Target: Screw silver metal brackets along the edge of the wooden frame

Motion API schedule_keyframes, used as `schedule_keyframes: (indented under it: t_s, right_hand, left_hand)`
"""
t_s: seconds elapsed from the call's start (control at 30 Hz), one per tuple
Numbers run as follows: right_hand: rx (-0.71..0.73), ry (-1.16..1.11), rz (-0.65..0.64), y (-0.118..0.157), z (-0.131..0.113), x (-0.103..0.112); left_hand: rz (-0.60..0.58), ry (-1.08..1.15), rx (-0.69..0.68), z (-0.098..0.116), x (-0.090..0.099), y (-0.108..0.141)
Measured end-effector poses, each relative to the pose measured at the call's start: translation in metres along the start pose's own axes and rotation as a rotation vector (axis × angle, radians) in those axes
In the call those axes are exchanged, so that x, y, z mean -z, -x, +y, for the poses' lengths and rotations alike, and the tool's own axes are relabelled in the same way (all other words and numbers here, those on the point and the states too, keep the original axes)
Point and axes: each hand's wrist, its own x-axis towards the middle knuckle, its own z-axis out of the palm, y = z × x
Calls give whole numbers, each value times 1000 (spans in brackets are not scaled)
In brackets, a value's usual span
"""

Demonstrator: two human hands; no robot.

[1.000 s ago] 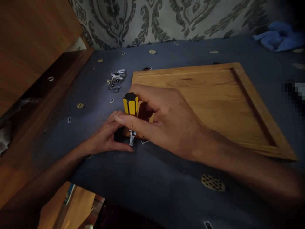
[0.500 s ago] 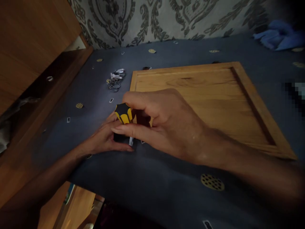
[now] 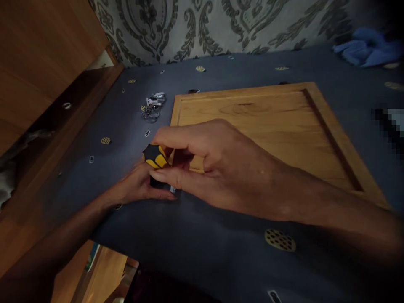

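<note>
My right hand point(image 3: 217, 168) is closed around the yellow-and-black handle of a screwdriver point(image 3: 154, 155). Its butt end points up and toward the left; the shaft and tip are hidden behind my fingers. Below and to the left, my left hand point(image 3: 137, 183) is at the near left corner of a framed wooden panel point(image 3: 271, 134) like a cabinet door. The left thumb stretches out beside a small silvery piece point(image 3: 173, 189), while the other fingers are mostly covered by the screwdriver and right hand. What the left fingers grip cannot be made out.
Several metal hinges point(image 3: 154, 105) lie in a heap left of the panel. A patterned dark blue cloth point(image 3: 208, 252) covers the table. At the far right is a crumpled blue cloth point(image 3: 368, 48). Wooden furniture point(image 3: 47, 54) borders the left side, and patterned wallpaper point(image 3: 214, 25) the back.
The screwdriver's handle has turned in my right hand, its butt end tilting left and slightly down. My right hand has shifted slightly left. My left hand has stayed nearly still.
</note>
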Motion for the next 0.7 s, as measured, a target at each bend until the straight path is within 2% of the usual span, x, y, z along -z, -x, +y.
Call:
schedule_keyframes:
  t_s: [0.1,0.2,0.7]
  right_hand:
    - [54,-41,130,0,0,3]
    - [48,-10,245,1,1,3]
    - [33,-50,129,1,11,-5]
  left_hand:
    - [17,-18,19,2,4,2]
    - [5,-33,25,6,8,3]
    - [1,-128,-42,1,7,4]
